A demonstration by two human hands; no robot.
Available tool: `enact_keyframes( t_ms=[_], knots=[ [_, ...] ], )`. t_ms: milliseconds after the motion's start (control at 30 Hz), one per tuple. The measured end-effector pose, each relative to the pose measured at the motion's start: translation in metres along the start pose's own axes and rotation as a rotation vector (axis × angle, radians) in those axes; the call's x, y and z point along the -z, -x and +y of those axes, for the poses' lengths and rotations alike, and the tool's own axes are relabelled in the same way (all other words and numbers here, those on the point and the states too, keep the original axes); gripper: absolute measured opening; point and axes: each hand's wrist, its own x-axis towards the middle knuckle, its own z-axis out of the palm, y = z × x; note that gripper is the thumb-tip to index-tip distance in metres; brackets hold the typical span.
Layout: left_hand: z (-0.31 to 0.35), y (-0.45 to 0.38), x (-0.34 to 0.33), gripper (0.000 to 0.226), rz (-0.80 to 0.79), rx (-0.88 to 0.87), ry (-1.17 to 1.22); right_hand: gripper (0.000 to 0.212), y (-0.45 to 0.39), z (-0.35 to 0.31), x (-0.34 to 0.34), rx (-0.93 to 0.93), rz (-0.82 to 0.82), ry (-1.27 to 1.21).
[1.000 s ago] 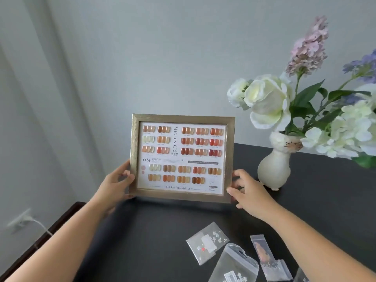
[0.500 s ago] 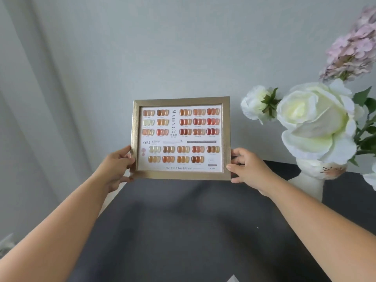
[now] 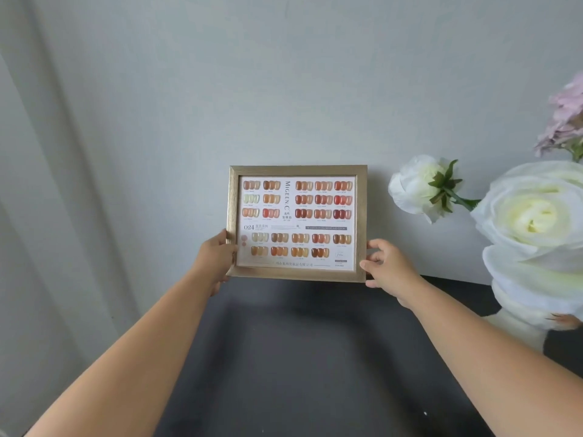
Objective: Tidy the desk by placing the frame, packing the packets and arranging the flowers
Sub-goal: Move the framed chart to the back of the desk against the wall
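Both hands hold the frame (image 3: 297, 223) in the middle of the picture: left hand (image 3: 215, 259) and right hand (image 3: 388, 270) each pinch a side. It stands by the wall. Next, let go gently on the table (image 3: 303, 357).

You face a plain pale grey wall (image 3: 284, 74), evenly lit, nothing hung on it. At your left, a light curtain (image 3: 38, 216) falls in soft vertical folds, running from the top of view to the bottom. Below you lies a dark, matt desk (image 3: 299, 357); its far edge sits against the wall. A white vase (image 3: 520, 329) stands on the desk at your right, mostly hidden.
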Motion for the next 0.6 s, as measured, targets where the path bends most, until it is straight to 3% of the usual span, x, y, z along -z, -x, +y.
enact_keyframes(
  t_ms=[167, 400, 600],
  knots=[
    [0.001, -0.009, -0.019, 0.024, -0.029, -0.125, 0.031, 0.046, -0.009, 0.018, -0.004, -0.032, 0.078, -0.043],
    [-0.025, -0.012, -0.050, 0.025, -0.090, -0.166, 0.111, 0.045, -0.008, 0.052, -0.006, -0.059, 0.206, -0.013],
    [-0.045, -0.010, -0.052, 0.056, -0.113, -0.138, -0.013, 0.045, -0.005, 0.072, -0.005, -0.069, 0.245, -0.027]
  ],
)
